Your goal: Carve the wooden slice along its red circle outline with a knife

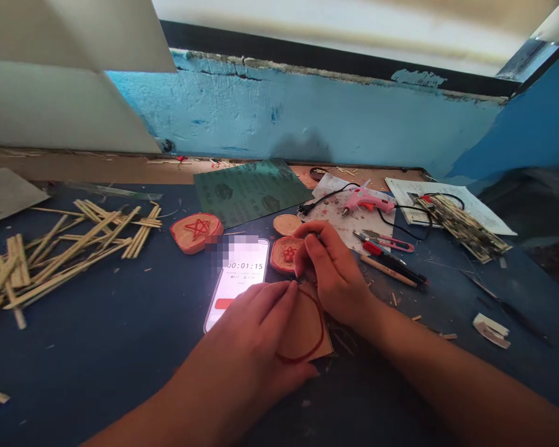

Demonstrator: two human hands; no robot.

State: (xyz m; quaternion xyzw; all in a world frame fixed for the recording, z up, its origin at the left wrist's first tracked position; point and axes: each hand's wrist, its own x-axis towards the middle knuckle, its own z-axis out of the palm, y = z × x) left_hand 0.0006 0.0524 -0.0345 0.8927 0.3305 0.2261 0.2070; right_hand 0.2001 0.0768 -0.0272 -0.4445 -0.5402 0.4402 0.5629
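Note:
A flat brown board [302, 332] with a red circle drawn on it lies on the dark blue tabletop. My left hand [256, 335] spans this board, fingers stretched to its far edge and thumb by its near edge, holding it down. Just beyond, my right hand [330, 267] is closed in a pinch at the board's far edge; whatever it grips is hidden by the fingers. Behind it sits a carved brown piece [286, 254] with a red flower and red rim, partly covered by my right hand. A plain round disc [286, 224] lies farther back.
A lit phone [242, 273] showing a timer lies left of the board, near a piece with a red star [197, 232]. Sticks [84, 239] are scattered left. At right are a pink glue gun [366, 202], a cutter knife [391, 257] and a paintbrush [503, 304].

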